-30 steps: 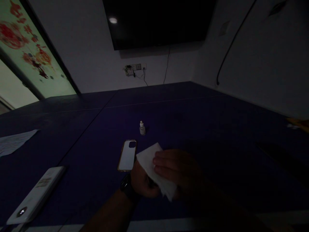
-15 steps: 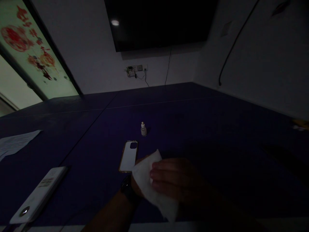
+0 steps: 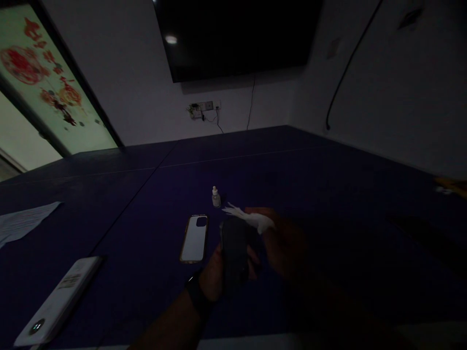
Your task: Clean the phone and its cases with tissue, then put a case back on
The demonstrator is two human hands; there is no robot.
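While the room lies in deep gloom, the wide dark blue table [image 3: 328, 175] fills the lower two thirds of the frame, under a black wall screen [image 3: 237, 34] at the top centre. At lower left lies a white power bank [image 3: 60, 301], with a sheet of paper [image 3: 25, 221] above it at the left edge. Just left of centre, a phone case [image 3: 194, 238] lies flat, pale inside facing up. Beside it, at lower centre, the left hand [image 3: 215, 274], a watch on its wrist, is closed around a dark phone [image 3: 235, 250] held up off the table. The right hand [image 3: 286, 240] sits right of it, pinching a white tissue [image 3: 250, 218] at the phone's top edge; its fingers are too dark to read closely. A small dropper bottle [image 3: 215, 197] stands just above, apart from both hands. By the look of it, wiping the phone is the step in hand; a next stroke would call for a steady grip below and light pressure along the dark surface.
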